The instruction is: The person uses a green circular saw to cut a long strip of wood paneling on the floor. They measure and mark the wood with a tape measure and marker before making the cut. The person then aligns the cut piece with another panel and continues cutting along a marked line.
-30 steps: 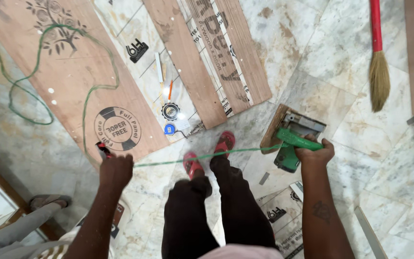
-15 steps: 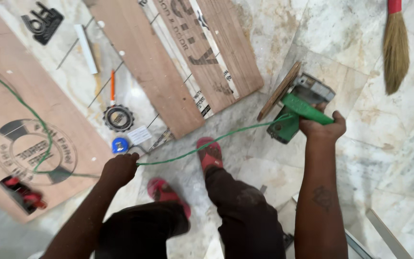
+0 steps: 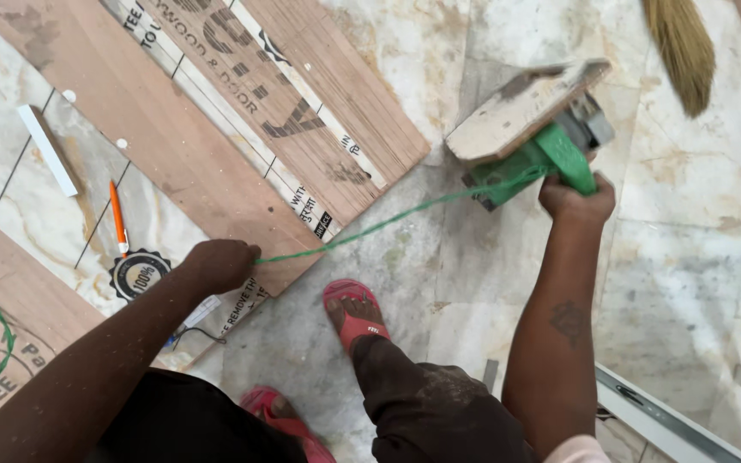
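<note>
Right hand (image 3: 575, 199) clamped on green saw (image 3: 532, 133), lifted over marble floor (image 3: 688, 257), base tilted up. Left hand (image 3: 220, 262) closed on green cord (image 3: 388, 220), which ran taut up-right to saw.

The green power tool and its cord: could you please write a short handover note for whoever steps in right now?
Right hand: gripping the handle of the green power tool, lifted off the marble floor.
Left hand: closed on the green cord, pulled taut between both hands.
Nearby: plywood boards ahead, orange pencil and broom on the floor.
Done: tool and cord in hand.
Left: no cutting under way; tool not set on any board.
</note>
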